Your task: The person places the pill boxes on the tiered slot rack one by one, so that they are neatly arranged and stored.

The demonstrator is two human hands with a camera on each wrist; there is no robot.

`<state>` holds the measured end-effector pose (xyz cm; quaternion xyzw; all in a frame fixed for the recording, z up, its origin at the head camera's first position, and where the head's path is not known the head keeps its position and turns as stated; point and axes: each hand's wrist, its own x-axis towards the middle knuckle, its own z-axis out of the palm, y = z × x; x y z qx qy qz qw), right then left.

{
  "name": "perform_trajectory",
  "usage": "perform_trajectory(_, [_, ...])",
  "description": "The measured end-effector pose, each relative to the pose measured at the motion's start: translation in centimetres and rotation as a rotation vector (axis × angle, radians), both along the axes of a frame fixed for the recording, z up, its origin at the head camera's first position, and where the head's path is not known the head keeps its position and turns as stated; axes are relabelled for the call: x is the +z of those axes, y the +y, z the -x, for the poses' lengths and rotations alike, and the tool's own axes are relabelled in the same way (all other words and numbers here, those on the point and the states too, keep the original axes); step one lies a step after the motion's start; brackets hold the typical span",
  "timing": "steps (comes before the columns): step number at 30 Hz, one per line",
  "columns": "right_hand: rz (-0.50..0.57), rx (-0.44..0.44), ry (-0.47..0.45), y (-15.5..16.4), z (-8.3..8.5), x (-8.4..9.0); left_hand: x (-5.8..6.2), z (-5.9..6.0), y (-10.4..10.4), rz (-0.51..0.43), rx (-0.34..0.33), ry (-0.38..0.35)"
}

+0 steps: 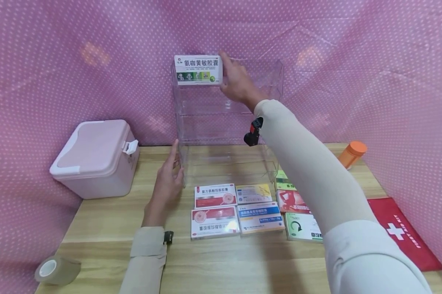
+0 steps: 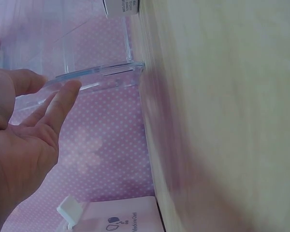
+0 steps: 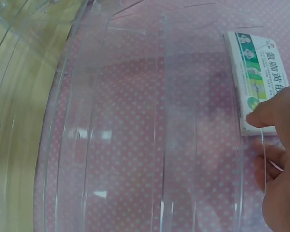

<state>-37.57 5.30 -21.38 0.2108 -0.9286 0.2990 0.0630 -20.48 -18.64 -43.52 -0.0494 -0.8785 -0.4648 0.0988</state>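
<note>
Right hand is raised to the top of a clear shelf rack and grips a white-and-green medicine box by its right end, thumb in front and fingers curled behind it; the box stands upright on its long edge at the left of the rack's top tier, front face toward the camera. From the right wrist view the thumb tip presses on the box's lower corner, with the rack's clear walls running across the frame and the pink dotted cloth showing through. Left hand rests on the wooden table with straight, relaxed fingers laid against the rack's lower left edge, holding nothing; the left wrist view shows those fingertips touching the clear base wall. Just in front of the rack lie flat medicine boxes in two rows: two red-and-white ones, a yellow one, a blue one, and red and green ones partly hidden under the right sleeve. A pink lidded case sits at the left of the table, a roll of tape near the front left corner, an orange-capped bottle at the back right, and a red pouch with a white cross at the right edge.
</note>
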Motion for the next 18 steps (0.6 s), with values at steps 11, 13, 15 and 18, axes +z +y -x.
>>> perform_trajectory(11, [-0.023,0.031,-0.052,1.4,-1.2,0.8,0.1,-0.1,0.0,0.015,-0.001,0.002])
perform_trajectory(13, [-0.037,0.026,-0.05,2.0,-1.6,1.0,0.1,-0.1,0.1,0.008,-0.002,0.001])
perform_trajectory(15, [-0.044,0.027,-0.035,2.9,-2.0,1.0,0.1,-0.1,0.1,0.002,-0.003,0.006])
perform_trajectory(18, [-0.042,0.027,-0.002,4.7,-2.8,0.9,0.1,-0.1,0.0,-0.002,-0.005,0.013])
